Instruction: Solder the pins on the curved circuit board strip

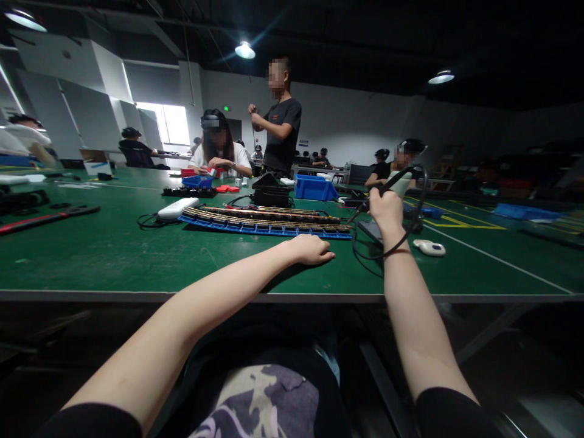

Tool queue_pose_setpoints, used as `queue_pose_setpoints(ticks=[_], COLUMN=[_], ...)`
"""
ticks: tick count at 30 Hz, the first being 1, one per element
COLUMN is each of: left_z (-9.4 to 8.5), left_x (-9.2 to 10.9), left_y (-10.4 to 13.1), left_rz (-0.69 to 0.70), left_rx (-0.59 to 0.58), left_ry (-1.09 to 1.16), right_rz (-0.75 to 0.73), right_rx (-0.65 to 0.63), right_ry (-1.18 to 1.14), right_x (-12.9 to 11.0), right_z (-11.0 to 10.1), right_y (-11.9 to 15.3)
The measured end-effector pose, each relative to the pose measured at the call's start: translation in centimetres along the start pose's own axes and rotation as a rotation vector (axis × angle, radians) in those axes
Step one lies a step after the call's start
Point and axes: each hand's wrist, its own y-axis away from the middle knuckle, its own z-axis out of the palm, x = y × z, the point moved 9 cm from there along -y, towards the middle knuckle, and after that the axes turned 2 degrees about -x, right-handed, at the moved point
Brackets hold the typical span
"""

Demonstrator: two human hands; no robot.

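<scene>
My right hand [385, 205] is raised at the right end of the blue strip, closed round the dark handle of a soldering iron [364, 207]. Its thin tip points down and left at the strip's end, and a black cable [424, 188] loops round the wrist. A long, slightly curved blue plastic strip [274, 231] lies across the table, carrying rows of dark parts and copper-coloured bars [255, 218]. Just in front of it my left hand [311, 249] rests on the tabletop, fingers curled in, with nothing seen in them; its palm is hidden.
Behind the strip are a white device [177, 208], a black box [271, 191] and a blue bin [314, 187]. A cream-coloured case [429, 247] lies right of my right wrist. Red-handled pliers [50, 219] lie left. Across the green table [114, 261], one person sits and another stands.
</scene>
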Motion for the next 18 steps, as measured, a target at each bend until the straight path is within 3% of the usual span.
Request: queue_pose_setpoints(ticks=[18], left_z=[0.05], left_x=[0.01], left_y=[-0.01], left_rz=[-0.002], left_rx=[0.000], left_ry=[0.008], right_rz=[0.086], right_rx=[-0.012], right_ry=[-0.004], right_x=[0.53], right_z=[0.18], right_y=[0.02])
